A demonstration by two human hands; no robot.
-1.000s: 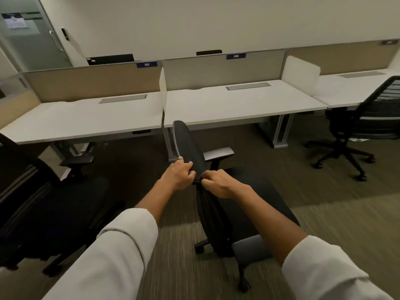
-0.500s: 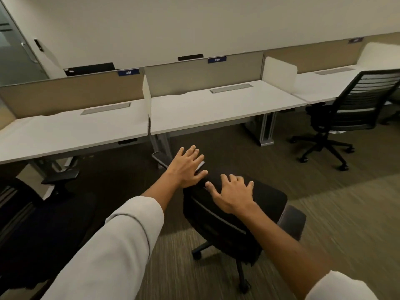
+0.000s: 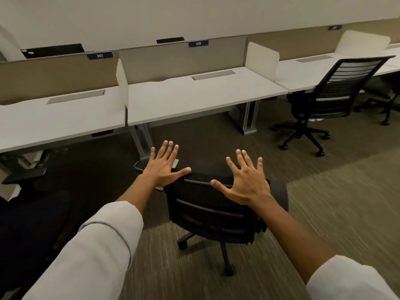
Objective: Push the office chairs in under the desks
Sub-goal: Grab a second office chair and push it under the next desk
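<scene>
A black mesh office chair (image 3: 213, 211) stands on the carpet right in front of me, its backrest towards me, short of the white desk (image 3: 194, 100) labelled 308. My left hand (image 3: 163, 165) lies flat over the backrest's left top corner, fingers spread. My right hand (image 3: 244, 178) is spread over the right top of the backrest, palm down. Neither hand grips anything. The seat is hidden behind the backrest.
A second black chair (image 3: 331, 98) stands pulled out from the desk at the right. Another dark chair (image 3: 28, 224) fills the lower left beside desk 307 (image 3: 60, 120). Metal desk legs (image 3: 249, 118) stand under desk 308. Beige partition panels back the desks.
My hands let go of the backrest's edge and opened flat. The chair has swivelled so its back faces me, and the hands have spread apart along its top.
</scene>
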